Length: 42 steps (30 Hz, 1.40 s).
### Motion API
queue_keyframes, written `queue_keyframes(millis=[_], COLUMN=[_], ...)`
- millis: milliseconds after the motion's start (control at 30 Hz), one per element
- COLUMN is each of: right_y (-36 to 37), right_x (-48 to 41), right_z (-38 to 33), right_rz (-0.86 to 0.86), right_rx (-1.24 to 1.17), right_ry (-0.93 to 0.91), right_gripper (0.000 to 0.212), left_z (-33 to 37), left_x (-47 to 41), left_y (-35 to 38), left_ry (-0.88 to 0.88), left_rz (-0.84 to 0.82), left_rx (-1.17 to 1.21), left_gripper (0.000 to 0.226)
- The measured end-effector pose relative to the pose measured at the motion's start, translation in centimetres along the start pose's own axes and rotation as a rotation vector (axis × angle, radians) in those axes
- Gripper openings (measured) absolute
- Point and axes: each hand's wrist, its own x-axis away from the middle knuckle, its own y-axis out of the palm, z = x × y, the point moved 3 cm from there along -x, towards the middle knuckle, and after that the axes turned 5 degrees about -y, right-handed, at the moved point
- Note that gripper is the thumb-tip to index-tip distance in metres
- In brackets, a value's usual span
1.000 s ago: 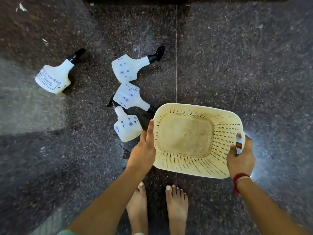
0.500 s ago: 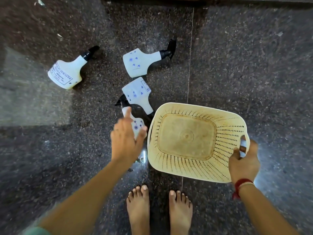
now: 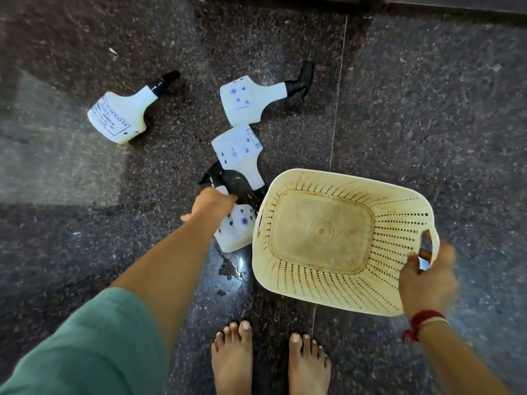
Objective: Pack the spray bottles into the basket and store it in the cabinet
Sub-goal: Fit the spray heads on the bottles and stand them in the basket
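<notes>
Granite floor (image 3: pixel 427 109); left hand (image 3: pixel 212 203) around nearest bottle (image 3: pixel 236 229).

We see white spray bottles (image 3: pixel 241 105) with blue flowers and black nozzles, a cream basket (image 3: pixel 399 212), a green sleeve (image 3: pixel 94 346).

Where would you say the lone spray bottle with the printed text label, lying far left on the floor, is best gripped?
Grip the text-labelled bottle at its slim neck, just below the black nozzle, from above. It lies flat, apart from the others, and the neck is its narrowest part.
</notes>
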Motion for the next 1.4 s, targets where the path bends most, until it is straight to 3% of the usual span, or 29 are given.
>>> queue_keyframes(millis=[100,233,333,567,667,833,900,1000,1100,1167,1267,1400], right_y=[0.3,0.6,0.7,0.6,0.5,-0.1,-0.8,-2.1,-3.5,-5.0,-6.6,-6.9], right_x=[-0.2,-0.4,-0.4,-0.3,-0.1,0.3,1.2,3.0,5.4,6.6,7.1,6.0], right_z=[-0.3,-0.8,-1.0,-1.5,-1.5,-3.4,-6.5,-13.1,-19.6,-22.5,-23.5,-20.6], right_rz=[0.006,-0.002,-0.004,-0.005,-0.005,-0.077,-0.044,-0.091,-0.344,-0.335,-0.271,-0.417], right_rx=[0.031,0.102,0.098,0.076,0.062,-0.025,-0.012,-0.191,-0.584,-0.794,-0.877,-0.908], right_ry=[-0.003,-0.035,-0.038,-0.069,-0.054,0.076,-0.022,-0.231,-0.259,-0.314,-0.375,-0.196], right_gripper=[0.04,0.034,0.032,0.034,0.036,0.055,0.061,0.046,0.027,0.024,0.037,0.048], left_z=[-0.8,-2.5,-2.8,-3.1,-4.0,-6.1,-5.6,-3.1,-0.1,1.6,2.8,2.4], left_x=[0.2,0.5,1.2,2.4,3.6,9.9,13.7,20.1,24.9,26.6,26.7,24.0], left_y=[0.1,0.6,0.9,1.1,-0.3,-5.2,-7.7,-10.0,-9.2,-7.1,-3.7,-0.6], left_ry=[0.006,0.057,0.141,0.147,0.231,0.533,0.705,0.961,1.115,1.122,1.054,0.978], left_rz=[-0.037,0.05,0.127,0.108,0.209,0.498,0.589,0.615,0.515,0.424,0.285,0.396], left_rx=[0.034,-0.185,-0.167,-0.271,-0.202,-0.041,0.034,0.208,0.287,0.293,0.354,0.278], left_gripper=[0.049,0.061,0.053,0.057,0.034,0.037,0.038,0.039,0.041,0.041,0.035,0.038])
